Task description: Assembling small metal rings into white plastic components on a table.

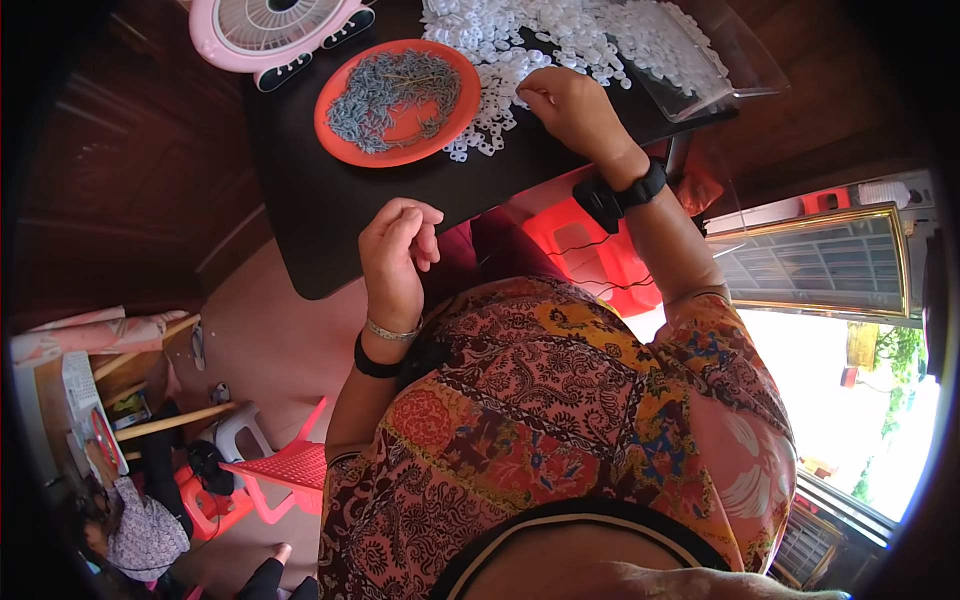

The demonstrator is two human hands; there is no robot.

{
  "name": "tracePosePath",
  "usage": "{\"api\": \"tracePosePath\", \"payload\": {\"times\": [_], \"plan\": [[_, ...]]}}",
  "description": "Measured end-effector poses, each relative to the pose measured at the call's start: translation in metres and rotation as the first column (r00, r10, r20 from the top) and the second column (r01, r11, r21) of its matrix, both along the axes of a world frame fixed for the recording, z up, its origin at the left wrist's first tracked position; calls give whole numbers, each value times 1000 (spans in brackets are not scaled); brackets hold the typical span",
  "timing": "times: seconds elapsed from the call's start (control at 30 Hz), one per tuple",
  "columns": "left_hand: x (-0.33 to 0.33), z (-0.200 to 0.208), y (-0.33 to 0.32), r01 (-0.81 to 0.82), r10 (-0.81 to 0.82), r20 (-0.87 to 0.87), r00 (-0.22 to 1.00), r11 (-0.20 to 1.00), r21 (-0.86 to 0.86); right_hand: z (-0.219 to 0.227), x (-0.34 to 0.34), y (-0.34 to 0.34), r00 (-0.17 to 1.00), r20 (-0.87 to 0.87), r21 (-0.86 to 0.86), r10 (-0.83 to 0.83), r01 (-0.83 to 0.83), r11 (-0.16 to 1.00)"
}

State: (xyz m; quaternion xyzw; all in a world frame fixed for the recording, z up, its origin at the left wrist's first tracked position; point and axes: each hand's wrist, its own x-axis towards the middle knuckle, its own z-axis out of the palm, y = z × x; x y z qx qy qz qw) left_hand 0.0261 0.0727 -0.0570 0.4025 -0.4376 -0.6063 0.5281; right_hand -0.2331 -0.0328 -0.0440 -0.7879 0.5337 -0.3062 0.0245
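My right hand (575,112) reaches over the heap of small white plastic pieces (495,95), its fingertips pinched together at the heap's near edge. Whatever the pinch may hold is too small to make out. At the near edge of the black table (330,215), my left hand (393,262) is raised with its fingers curled and thumb drawn in; its contents, if any, are hidden. Between the hands and the far side rests an orange-red plate (402,150), full of small grey screw-like pieces (365,95). Some flat white pieces lie loose beside the plate's right rim.
A pink fan (270,25) stands at the far left of the table. At the far right, a clear plastic tray (735,50) holds more white pieces. A red stool (590,250) is below the table. Behind at the left, another person (150,535) sits near a red chair (290,465).
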Motion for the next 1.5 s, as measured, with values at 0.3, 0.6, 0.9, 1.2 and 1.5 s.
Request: {"api": "tracePosePath", "payload": {"times": [0.3,0.6,0.9,1.2,1.5], "plan": [[-7,11,-4,79,-72,64,995,990,-113,13,73,55,457,887,378,-72,-626,682],[1,5,-3,10,-13,-25,1000,993,-120,1,106,74,422,905,345,-55,-650,677],[8,1,1,24,13,161,987,974,-227,16,104,78,689,724,490,29,-543,682],[2,0,-4,-4,9,67,998,998,-62,32,73,8,964,194,221,185,-226,949],[0,-3,-7,-22,22,-9,1000,1000,-11,19,90,-43,888,-442,194,125,-42,980]]}}
